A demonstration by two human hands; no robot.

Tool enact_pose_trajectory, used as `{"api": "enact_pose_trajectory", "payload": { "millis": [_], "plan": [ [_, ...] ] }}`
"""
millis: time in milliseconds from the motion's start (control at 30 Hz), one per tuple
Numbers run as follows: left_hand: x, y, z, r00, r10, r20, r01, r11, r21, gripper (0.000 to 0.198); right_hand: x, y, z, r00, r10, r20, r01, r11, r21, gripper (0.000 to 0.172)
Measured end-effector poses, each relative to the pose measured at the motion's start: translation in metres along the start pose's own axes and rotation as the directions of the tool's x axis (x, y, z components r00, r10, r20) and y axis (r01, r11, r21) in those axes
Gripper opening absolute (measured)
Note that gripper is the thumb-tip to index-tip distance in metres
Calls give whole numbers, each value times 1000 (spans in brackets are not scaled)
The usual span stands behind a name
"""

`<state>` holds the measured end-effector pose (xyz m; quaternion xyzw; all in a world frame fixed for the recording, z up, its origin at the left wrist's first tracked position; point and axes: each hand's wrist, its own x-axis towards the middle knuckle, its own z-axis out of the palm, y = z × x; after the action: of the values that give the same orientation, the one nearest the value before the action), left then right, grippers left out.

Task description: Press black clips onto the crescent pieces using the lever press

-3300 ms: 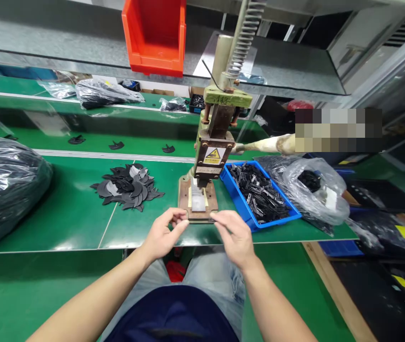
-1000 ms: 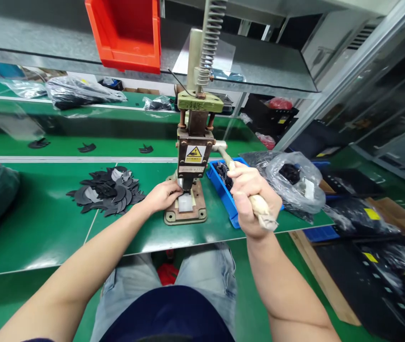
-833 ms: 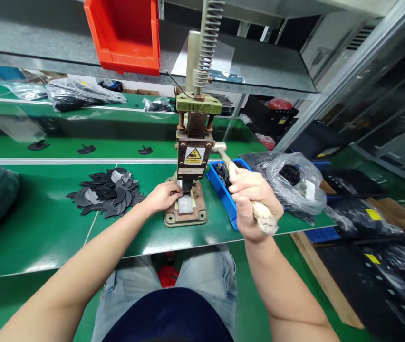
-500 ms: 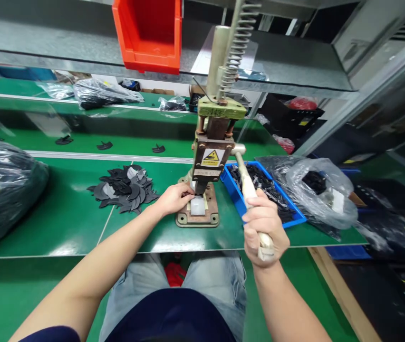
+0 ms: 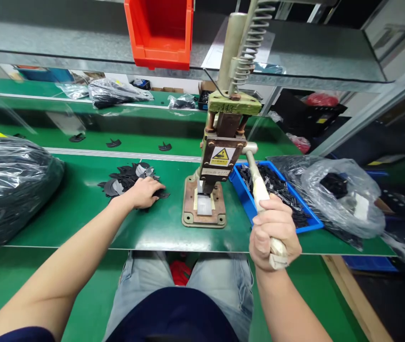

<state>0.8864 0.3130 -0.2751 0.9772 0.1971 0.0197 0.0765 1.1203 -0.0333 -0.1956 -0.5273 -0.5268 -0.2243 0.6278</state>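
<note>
My left hand [image 5: 144,192] rests at the right side of a pile of flat black curved pieces [image 5: 126,176], fingers stretched out and apart over a few of them. My right hand [image 5: 275,232] is wrapped round the tape-covered lever [image 5: 258,183] of a hand press. The hand press [image 5: 226,152] stands upright on a rusty base plate [image 5: 190,204] bolted to the table. Below its ram lies a pale block [image 5: 204,205]. A yellow warning label [image 5: 221,156] is on the press head.
Right of the press, a blue tray [image 5: 309,228] holds many small dark parts, beside an open plastic bag [image 5: 345,194]. A full bag of black pieces [image 5: 10,185] sits at left. Overhead is a shelf [image 5: 63,42] with a red bin [image 5: 161,54]. Several black pieces lie behind a rail.
My left hand has moved left from the press base to the pile, and its fingers have spread. My right hand stays on the lever. The view has shifted slightly.
</note>
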Motion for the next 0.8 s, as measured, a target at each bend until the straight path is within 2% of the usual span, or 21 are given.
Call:
{"api": "enact_pose_trajectory", "payload": {
  "millis": [100,233,500,600,800],
  "plan": [
    [10,5,-2,999,30,44,-29,1000,-9,45,4,-3,2,995,-67,-73,67,998,3,14],
    [22,11,-9,997,63,55,-59,996,-65,39,6,-2,3,995,-75,-70,74,997,-9,12],
    [23,13,-15,974,225,-13,-224,962,-158,23,5,0,3,993,-86,-79,87,996,19,9],
    [20,15,-19,964,265,-32,-267,955,-126,16,6,-1,4,994,-84,-74,85,996,21,9],
    [20,22,-16,985,173,-24,-174,983,-60,18,5,0,3,992,-99,-79,101,995,17,13]
  ]
}}
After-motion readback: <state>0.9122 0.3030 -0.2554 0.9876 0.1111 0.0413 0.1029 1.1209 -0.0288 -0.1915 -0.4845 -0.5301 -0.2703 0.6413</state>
